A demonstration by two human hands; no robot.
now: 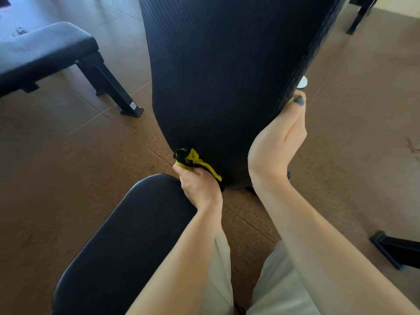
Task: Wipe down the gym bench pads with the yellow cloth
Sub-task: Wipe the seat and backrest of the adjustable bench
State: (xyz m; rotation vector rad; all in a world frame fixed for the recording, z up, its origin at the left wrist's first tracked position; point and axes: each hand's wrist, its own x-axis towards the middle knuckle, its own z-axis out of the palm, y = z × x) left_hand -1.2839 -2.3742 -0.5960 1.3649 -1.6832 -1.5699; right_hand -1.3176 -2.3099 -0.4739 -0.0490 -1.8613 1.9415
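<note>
The back pad (227, 76) of the bench is black, ribbed and tilted, and it fills the upper centre of the view, narrowing to a rounded lower end. The left hand (200, 185) sits at the lower left corner of that end, with the forearm rising from the bottom of the view and the wrist bent back toward the pad. Its fingers are curled shut around the cloth (195, 161), which is yellow with black parts, bunched into a small wad and pressed against the edge of the pad; one strip of yellow trails down and to the right along the pad's lower rim. The right hand (277, 142) is placed on the right edge of the back pad, palm against the side, with the forearm reaching up from the lower right. Its fingers lie together and extend up along the edge, with one dark-painted nail visible at the top; the thumb wraps behind the pad, so the hand cups the edge without pinching anything. The seat pad (127, 246) lies below and to the left, just beside the left hand and apart from the back pad. A second bench (43, 53) stands at upper left on the brown floor (56, 160).
</note>
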